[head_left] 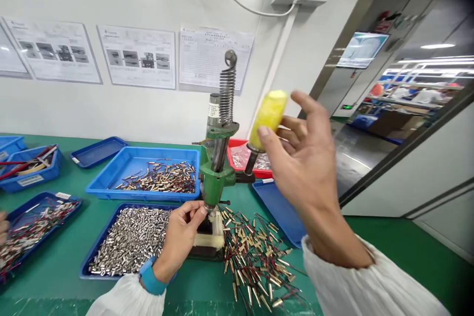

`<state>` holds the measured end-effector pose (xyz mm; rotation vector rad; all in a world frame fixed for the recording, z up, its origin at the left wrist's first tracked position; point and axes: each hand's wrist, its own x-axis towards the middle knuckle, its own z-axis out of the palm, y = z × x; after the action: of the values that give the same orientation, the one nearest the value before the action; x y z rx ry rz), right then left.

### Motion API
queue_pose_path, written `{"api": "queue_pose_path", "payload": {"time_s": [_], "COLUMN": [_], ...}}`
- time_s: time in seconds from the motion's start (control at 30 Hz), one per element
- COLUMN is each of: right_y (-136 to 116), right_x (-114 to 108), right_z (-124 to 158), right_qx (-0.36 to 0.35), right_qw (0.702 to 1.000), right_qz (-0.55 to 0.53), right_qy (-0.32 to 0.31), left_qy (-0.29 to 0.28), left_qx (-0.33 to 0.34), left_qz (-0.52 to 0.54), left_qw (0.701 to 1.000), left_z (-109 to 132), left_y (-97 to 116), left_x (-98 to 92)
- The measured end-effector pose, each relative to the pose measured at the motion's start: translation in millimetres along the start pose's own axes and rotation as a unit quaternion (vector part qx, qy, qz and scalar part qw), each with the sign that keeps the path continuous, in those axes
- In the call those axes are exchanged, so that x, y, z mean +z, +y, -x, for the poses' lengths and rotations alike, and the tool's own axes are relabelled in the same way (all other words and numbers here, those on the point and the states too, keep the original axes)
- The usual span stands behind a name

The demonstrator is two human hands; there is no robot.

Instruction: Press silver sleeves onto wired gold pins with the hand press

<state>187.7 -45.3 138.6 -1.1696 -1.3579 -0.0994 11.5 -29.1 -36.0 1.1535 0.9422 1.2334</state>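
In the head view, a green hand press (pixel 217 185) with an upright coil spring (pixel 227 94) stands on the table. My left hand (pixel 181 229) pinches with thumb and forefinger right under the press ram; what sits between the fingertips is too small to make out. My right hand (pixel 303 153) is at the raised yellow lever handle (pixel 269 116), thumb across its near side, other fingers loosely curled at its far side and forefinger lifted off. The handle is blurred. Brass-coloured connectors with red and black wires (pixel 255 252) lie heaped right of the press base.
A blue tray of small metal sleeves (pixel 129 237) stands left of the press, with a blue bin of wired connectors (pixel 163 177) behind it. A red tray (pixel 237 153) and a blue tray (pixel 281 210) stand to the right. Another person's hand (pixel 3 227) shows at the left edge.
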Motion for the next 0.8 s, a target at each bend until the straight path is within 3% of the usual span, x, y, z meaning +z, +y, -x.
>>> {"api": "queue_pose_path", "payload": {"time_s": [0.1,0.17,0.3,0.47,0.57,0.67,0.73,0.77,0.8], "right_y": [21,41,87,121,130,146,163,173,182], "right_x": [-12,-20,-29,-32,-30,-27,-28,-29,-29], "right_z": [22,49,107,143,145,145,149,153,158], "right_qx": [0.095,0.151,0.250,0.267,0.243,0.182,0.139,0.121,0.104], "right_qw": [0.995,0.988,0.966,0.946,0.937,0.934,0.930,0.926,0.922], "right_qz": [-0.011,-0.001,0.029,0.071,0.116,0.161,0.190,0.204,0.215], "right_qy": [0.040,0.034,-0.055,-0.169,-0.224,-0.262,-0.283,-0.294,-0.305], "left_qy": [0.047,0.063,0.047,0.021,0.031,0.087,0.108,0.091,0.039], "left_qx": [-0.094,-0.117,-0.113,-0.108,-0.061,0.058,0.121,0.138,0.149], "left_qz": [0.200,0.290,0.345,0.351,0.267,0.037,-0.127,-0.198,-0.264], "left_qw": [0.974,0.948,0.931,0.930,0.961,0.994,0.979,0.966,0.952], "left_z": [2,4,9,10,-9,-41,-54,-54,-50], "left_y": [2,6,15,18,18,26,36,41,46], "left_x": [1.7,0.1,-6.7,-11.7,-23.7,-57.4,-88.2,-103.1,-116.3]}}
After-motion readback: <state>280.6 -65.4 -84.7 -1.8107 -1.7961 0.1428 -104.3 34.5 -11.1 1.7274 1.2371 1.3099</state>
